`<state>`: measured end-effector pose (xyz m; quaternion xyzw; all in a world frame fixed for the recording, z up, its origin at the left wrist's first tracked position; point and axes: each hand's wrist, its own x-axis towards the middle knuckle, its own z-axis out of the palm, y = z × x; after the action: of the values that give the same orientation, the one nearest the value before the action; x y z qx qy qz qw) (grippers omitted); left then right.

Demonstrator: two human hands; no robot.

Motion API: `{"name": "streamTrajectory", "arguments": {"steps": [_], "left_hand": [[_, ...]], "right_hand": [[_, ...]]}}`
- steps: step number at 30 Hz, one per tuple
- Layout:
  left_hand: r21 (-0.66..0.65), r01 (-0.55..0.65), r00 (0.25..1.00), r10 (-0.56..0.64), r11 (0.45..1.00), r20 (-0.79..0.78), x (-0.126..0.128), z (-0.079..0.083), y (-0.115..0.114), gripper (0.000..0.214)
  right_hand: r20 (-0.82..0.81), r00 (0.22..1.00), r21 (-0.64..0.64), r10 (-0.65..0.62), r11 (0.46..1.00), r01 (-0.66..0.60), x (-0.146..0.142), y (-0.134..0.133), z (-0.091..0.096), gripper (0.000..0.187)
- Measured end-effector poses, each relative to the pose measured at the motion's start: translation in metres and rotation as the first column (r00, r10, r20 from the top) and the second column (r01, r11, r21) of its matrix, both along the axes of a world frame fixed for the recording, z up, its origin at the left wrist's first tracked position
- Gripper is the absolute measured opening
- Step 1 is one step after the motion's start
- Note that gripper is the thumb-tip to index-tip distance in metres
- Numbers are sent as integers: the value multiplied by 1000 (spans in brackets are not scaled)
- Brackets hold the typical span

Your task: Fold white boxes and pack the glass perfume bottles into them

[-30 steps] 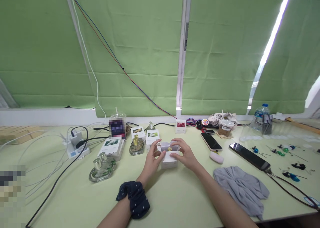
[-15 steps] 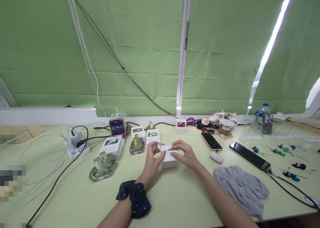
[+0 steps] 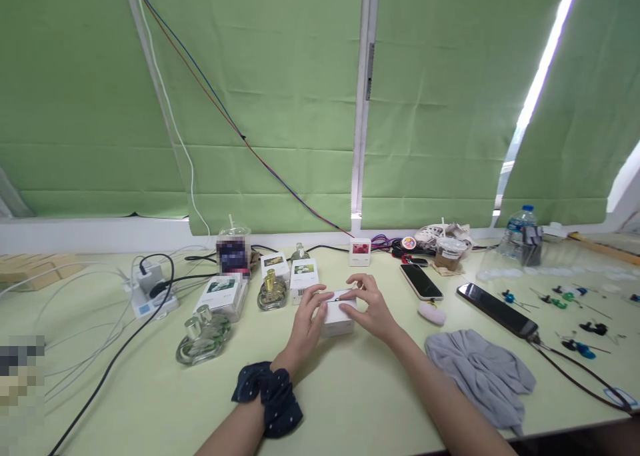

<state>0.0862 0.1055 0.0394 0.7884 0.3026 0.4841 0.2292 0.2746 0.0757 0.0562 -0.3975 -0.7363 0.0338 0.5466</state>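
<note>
A small white box stands on the table straight ahead, its top partly hidden by my fingers. My left hand grips its left side, thumb at the near top edge. Opposite it, my right hand holds the right side with thumb and fingers curved over the top. Something small and dark shows in the top between the hands; I cannot make out what it is. A printed white box lies just behind my left hand, beside a gold-capped perfume bottle.
Two silver-capped perfume bottles and a larger white box are at the left, near a power strip with cables. To the right lie two phones, a grey cloth, and several small coloured parts. A white box stands behind.
My left fingers have shifted slightly over the box's left side. The box stays between both hands, and the whole view has moved a little.
</note>
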Motion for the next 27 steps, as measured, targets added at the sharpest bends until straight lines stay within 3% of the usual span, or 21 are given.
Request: {"name": "streamTrajectory", "arguments": {"steps": [6,11,15,21,27], "left_hand": [[2,68,998,-68,998,-15,-5,1,0,41],[15,49,998,-48,999,-41,-2,5,-5,51],[50,-14,999,16,999,-37,1,4,-5,35],[26,-29,1000,29,999,1,3,1,0,23],[-10,-49,998,49,999,44,4,0,-1,35]], "right_hand": [[-43,996,-11,83,996,-83,-2,0,-2,14],[-44,984,-68,173,982,-175,0,-5,4,28],[-35,985,-97,166,981,-169,1,-7,5,39],[-250,965,-75,77,992,-99,0,2,-3,19],[-293,952,-50,88,993,-107,-1,6,-4,16]]}}
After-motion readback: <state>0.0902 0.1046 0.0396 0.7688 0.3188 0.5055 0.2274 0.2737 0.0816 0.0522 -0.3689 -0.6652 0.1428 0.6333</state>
